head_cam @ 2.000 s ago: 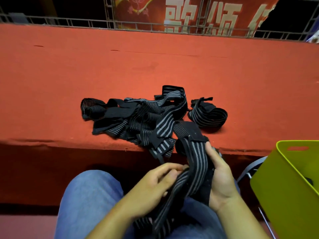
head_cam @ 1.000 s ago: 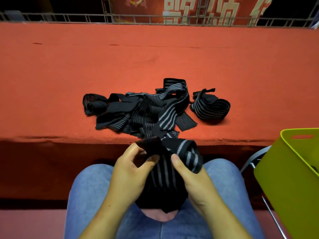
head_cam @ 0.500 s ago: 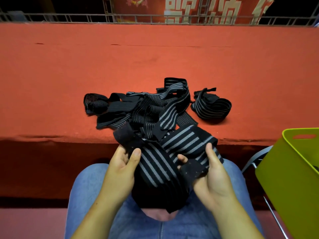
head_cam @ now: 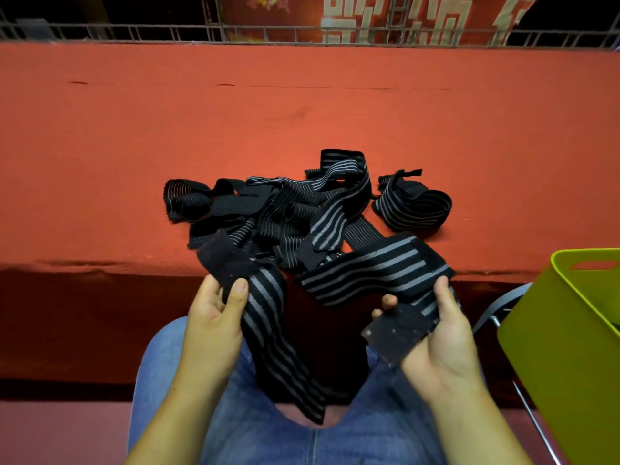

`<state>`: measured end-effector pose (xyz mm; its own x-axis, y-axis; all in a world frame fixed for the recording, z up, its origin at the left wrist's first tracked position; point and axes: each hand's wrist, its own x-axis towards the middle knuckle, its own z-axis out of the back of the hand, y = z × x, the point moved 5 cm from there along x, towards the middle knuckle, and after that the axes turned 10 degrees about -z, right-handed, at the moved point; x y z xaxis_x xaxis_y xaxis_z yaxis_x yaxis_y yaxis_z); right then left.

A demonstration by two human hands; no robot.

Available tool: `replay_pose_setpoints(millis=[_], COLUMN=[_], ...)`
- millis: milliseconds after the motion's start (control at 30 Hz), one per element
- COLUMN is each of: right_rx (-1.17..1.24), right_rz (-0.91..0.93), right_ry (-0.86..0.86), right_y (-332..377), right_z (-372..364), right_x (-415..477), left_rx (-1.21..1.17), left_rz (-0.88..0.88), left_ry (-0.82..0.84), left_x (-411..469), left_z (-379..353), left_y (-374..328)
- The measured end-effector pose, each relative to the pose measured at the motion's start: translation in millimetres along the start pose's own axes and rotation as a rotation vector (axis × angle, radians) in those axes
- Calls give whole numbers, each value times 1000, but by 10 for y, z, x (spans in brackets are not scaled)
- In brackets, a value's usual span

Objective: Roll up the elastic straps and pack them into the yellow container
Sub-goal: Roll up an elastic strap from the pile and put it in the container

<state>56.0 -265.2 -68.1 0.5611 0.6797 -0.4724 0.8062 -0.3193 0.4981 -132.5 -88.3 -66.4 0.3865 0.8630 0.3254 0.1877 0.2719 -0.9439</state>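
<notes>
1. The strap pile sits ahead near the table edge, a coil just right of it.
2. Left of and beyond them you have open table.
3. The container walls your right.

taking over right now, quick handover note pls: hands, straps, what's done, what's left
Left hand: pinches one end of the striped strap.
Right hand: grips its other end; the strap hangs unrolled between them.
Pile of straps lies on the red ledge, one loose coil beside it.
Yellow container at right, contents hardly visible.
Done: nothing visibly packed. Left: roll and pack all.
</notes>
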Motion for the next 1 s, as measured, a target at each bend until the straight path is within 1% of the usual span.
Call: replay_pose_setpoints(millis=[133, 267, 367, 400, 433, 500, 567, 633, 700, 800, 867, 900, 933, 1000], right_rx=[64, 124, 158, 169, 173, 183, 173, 173, 207, 214, 182, 161, 135, 64], right_rz=[-37, -69, -118, -132, -145, -158, -154, -143, -126, -135, -163, -179, -195, -215], right_ry=[48, 123, 159, 168, 172, 159, 149, 122, 106, 89, 72, 75, 70, 80], right_y=[-33, -44, -72, -79, -94, -129, -160, -183, -204, -274, -336, -359, -379, -422], right_z=[-98, -216, -302, -341, -364, -390, -403, -415, -424, -401, -386, -385, -388, -362], right_x=[-64, -162, -230, -260, -281, -301, -302, -299, -294, -224, -185, -182, -193, -189], left_rx=[-7, 7, 105, 90, 59, 81, 158, 159, 154, 167, 179, 148, 117, 102], left_rz=[67, 89, 83, 79, 58, -20, -56, -50, -27, 91, 73, 74, 78, 66], left_ry=[40, 21, -19, -12, -5, 13, 88, 137, 280, 418, 514, 480, 411, 185], left_x=[-61, -93, -101, -96, -84, -37, -47, -90, -157, -286, -342, -341, -318, -232], left_z=[-91, -69, -48, -70, -88, -100, -151, -195, -254, -316, -369, -391, -392, -347], left_y=[76, 104, 114, 104, 101, 104, 64, -8, -31, -24, 17, -18, -29, -57])
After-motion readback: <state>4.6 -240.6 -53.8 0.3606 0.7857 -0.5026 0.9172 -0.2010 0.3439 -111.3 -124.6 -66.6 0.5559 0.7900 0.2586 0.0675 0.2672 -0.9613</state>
